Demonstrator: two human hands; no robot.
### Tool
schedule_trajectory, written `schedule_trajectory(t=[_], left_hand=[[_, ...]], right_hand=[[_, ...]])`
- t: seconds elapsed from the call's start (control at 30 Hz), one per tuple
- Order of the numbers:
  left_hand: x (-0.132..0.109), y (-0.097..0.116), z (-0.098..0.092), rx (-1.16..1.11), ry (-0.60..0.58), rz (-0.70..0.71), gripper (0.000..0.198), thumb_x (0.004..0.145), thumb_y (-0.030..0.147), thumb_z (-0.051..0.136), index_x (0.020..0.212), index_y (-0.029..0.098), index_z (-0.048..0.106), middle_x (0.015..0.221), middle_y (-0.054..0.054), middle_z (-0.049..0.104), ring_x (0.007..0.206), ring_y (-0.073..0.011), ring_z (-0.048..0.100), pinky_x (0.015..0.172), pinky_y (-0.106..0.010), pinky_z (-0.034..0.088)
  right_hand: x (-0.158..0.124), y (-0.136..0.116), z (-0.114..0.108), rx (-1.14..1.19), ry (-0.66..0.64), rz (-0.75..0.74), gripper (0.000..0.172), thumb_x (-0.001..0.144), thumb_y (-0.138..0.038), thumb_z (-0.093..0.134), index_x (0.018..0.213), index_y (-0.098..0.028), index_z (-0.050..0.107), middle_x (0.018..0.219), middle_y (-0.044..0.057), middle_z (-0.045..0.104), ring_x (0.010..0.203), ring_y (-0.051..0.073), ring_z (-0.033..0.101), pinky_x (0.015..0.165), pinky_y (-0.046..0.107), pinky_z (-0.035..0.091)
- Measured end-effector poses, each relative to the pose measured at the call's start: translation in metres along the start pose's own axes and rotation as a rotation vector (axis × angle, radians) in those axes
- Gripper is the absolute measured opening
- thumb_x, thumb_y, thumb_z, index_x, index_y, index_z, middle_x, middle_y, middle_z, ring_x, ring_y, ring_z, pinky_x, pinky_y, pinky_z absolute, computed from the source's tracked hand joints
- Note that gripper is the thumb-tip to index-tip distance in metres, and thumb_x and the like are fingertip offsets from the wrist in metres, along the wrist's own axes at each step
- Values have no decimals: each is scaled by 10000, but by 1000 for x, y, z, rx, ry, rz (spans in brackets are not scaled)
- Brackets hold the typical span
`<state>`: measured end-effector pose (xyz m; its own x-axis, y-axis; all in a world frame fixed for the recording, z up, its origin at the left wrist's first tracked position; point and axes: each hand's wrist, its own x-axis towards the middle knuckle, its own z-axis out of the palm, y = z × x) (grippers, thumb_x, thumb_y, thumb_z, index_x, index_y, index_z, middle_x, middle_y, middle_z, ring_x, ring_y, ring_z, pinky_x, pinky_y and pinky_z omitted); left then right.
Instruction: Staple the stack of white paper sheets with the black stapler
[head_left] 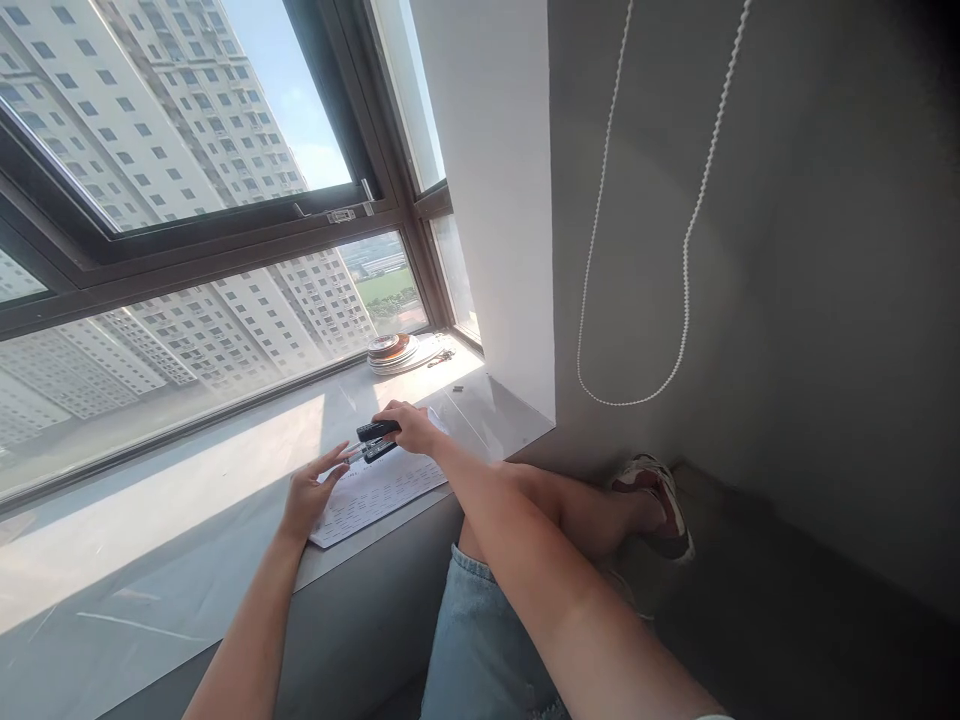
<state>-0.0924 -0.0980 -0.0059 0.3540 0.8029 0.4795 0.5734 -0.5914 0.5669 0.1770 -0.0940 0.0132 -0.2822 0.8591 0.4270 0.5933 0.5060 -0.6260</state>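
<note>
My right hand (409, 427) is closed around the rear of a black stapler (377, 431), whose top and base stand apart like jaws toward the left. My left hand (311, 492) is at the stapler's front end, thumb and fingers brought together around a slim silvery piece (354, 455), too small to make out clearly. Beneath the stapler lies a stack of printed paper sheets (382, 492) on the windowsill (225, 510). The heel of my left hand is by the paper's left edge.
A stack of plates or saucers (391, 352) stands in the sill's far corner, with a dark beaded string (441, 357) beside it. A small dark piece (458, 388) lies nearer. A white blind chain (634, 402) hangs by the grey wall. My bent leg is below the sill.
</note>
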Motion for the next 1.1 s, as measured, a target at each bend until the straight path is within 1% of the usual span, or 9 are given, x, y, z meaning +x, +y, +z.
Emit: schedule_trajectory(t=[0.07, 0.13, 0.2, 0.37, 0.57, 0.7, 0.8, 0.93, 1.1], left_hand=[[-1, 4, -2, 7, -25, -15, 610, 837, 611, 729, 1336, 263, 687, 1216, -81, 771, 1237, -341, 666, 1087, -518, 502], [-2, 6, -2, 11, -37, -23, 749, 756, 639, 793, 1388, 266, 643, 1204, -97, 771, 1229, -358, 668, 996, -495, 562], [-3, 5, -1, 8, -47, -25, 803, 707, 662, 820, 1386, 274, 637, 1225, -105, 760, 1225, -364, 666, 897, -456, 605], [-2, -2, 2, 18, -44, 18, 767, 681, 752, 776, 1272, 271, 698, 1217, -96, 759, 1161, -350, 686, 844, -433, 619], [2, -3, 2, 81, -2, 10, 611, 768, 711, 733, 1176, 256, 726, 1183, -88, 767, 1100, -321, 695, 947, -456, 570], [5, -9, 6, 127, 4, -22, 495, 902, 654, 605, 1150, 250, 748, 1278, -98, 735, 1207, -319, 660, 1066, -492, 505], [6, -18, 10, 196, -54, -43, 537, 883, 661, 602, 1174, 240, 766, 1398, -126, 666, 1315, -357, 593, 1114, -528, 469], [5, -27, 14, 202, -33, -135, 455, 854, 629, 630, 1036, 250, 807, 1418, -136, 643, 1294, -376, 604, 1110, -543, 467], [3, -29, 16, 118, 28, -159, 399, 819, 600, 664, 952, 249, 801, 1333, -128, 684, 1233, -356, 637, 1086, -509, 492]], right_hand=[[-3, -5, -2, -13, -64, -89, 425, 898, -99, 691, 1263, -317, 690, 1250, 32, 638, 1187, 226, 554, 963, 356, 349], [-6, -12, 0, -32, -142, -160, 435, 907, -104, 682, 1291, -309, 677, 1256, 39, 648, 1184, 232, 555, 967, 356, 353], [-9, -19, 3, -76, -202, -200, 416, 938, -133, 661, 1320, -299, 661, 1257, 53, 656, 1185, 244, 544, 961, 358, 350], [-15, -30, 8, -164, -249, -211, 386, 980, -184, 632, 1345, -311, 637, 1267, 58, 653, 1151, 254, 529, 926, 355, 349], [-12, -32, -1, -177, -161, -171, 322, 991, -261, 632, 1306, -322, 643, 1233, 38, 656, 1116, 246, 552, 911, 353, 367], [-10, -19, -23, -252, 34, 37, 344, 1017, -295, 588, 1359, -323, 602, 1241, 55, 647, 1116, 249, 553, 923, 375, 381], [-16, -2, -44, -346, 175, 207, 334, 1016, -235, 554, 1336, -305, 620, 1214, 78, 652, 1097, 265, 553, 922, 401, 384], [-29, 18, -65, -434, 261, 439, 315, 946, -151, 594, 1220, -265, 700, 1152, 101, 667, 1094, 284, 562, 897, 396, 393], [-34, 28, -72, -479, 316, 668, 385, 850, -108, 667, 1175, -296, 752, 1158, 91, 700, 1140, 308, 593, 927, 439, 398]])
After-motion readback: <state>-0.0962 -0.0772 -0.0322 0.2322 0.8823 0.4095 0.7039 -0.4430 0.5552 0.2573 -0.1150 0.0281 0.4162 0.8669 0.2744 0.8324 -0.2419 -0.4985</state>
